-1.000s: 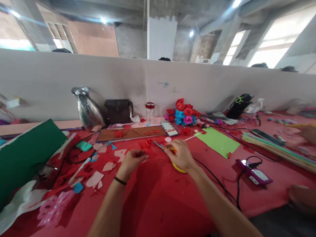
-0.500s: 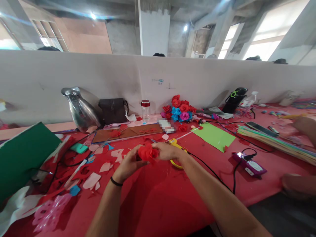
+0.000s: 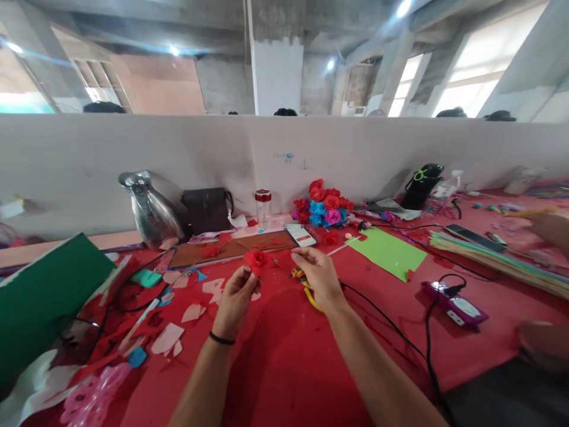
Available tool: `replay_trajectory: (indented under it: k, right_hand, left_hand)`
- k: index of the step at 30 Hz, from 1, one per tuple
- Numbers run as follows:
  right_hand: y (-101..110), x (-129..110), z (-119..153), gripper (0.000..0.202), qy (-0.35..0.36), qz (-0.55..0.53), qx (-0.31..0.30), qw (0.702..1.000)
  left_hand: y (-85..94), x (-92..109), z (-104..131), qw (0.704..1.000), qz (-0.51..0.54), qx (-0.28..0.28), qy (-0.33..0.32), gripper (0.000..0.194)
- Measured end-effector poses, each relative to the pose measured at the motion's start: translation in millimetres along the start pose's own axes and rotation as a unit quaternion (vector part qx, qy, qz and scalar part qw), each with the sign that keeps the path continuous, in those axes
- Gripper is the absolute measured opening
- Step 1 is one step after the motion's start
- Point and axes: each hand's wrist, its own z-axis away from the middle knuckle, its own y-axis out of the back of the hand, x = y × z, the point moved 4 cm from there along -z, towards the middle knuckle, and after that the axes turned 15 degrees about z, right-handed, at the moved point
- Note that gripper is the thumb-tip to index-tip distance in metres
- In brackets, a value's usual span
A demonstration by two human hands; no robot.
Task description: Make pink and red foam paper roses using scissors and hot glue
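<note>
My left hand (image 3: pixel 235 299) pinches a red paper rose (image 3: pixel 258 259) from below and holds it up over the red tabletop (image 3: pixel 271 367). To the right, apart from the flower, my right hand (image 3: pixel 316 276) has thumb and fingers brought together in a pinch. Anything between those fingertips is too small to make out. Partly hidden behind my right hand lies a yellow glue gun (image 3: pixel 313 296) with a black cord. Beyond both hands, several red, blue and pink paper roses (image 3: pixel 331 203) form a bunch near the partition.
Paper scraps (image 3: pixel 193 311) litter the left side, beside a green board (image 3: pixel 48 290). A brown board (image 3: pixel 231 249), phone (image 3: pixel 302 235), glass jar (image 3: pixel 264 210) and metal jug (image 3: pixel 153 216) stand or lie behind. Rightward are lime paper (image 3: pixel 386 252), a purple power strip (image 3: pixel 457 305) and another person's hand (image 3: pixel 544 344).
My hands have separated. The right hand has come off the rose and moved right, while the left now holds the flower alone, farther forward. The camera view has tilted up slightly.
</note>
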Motion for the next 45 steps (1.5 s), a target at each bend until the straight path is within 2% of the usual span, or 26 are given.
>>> replay_trajectory:
  k: [5,12,16,22,31,39,45]
  right_hand:
    - [-14.7,20.0,-4.4,0.024,-0.057,-0.146,0.017,0.988]
    - [-18.3,31.1,6.2,0.028,-0.089,-0.179,-0.004,0.98]
    - [-19.4,30.6,9.1,0.024,-0.09,-0.154,0.016,0.984]
    - [-24.5,29.3,16.9,0.023,-0.087,-0.153,0.025,0.984]
    - [-33.0,29.4,25.5,0.024,-0.079,-0.186,0.038,0.979]
    - [-40.5,26.3,32.5,0.024,-0.09,-0.194,0.035,0.976]
    - [-44.3,26.8,34.8,0.021,-0.086,-0.193,0.039,0.977]
  left_hand:
    - [7.4,-10.1,-4.8,0.992,0.088,0.089,0.019,0.035]
    - [4.3,-9.1,-1.4,0.987,0.077,0.137,0.024,0.03]
    - [1.3,-11.9,-0.8,0.99,0.043,0.129,0.022,0.026]
    - [1.4,-15.0,1.2,0.99,-0.05,0.13,-0.033,0.022]
    - [5.5,-21.2,3.2,0.985,-0.078,0.133,-0.082,0.02]
    - [16.2,-24.5,1.7,0.967,-0.129,0.157,-0.151,0.018]
    - [6.5,-14.5,10.0,0.946,-0.197,0.184,-0.182,0.015]
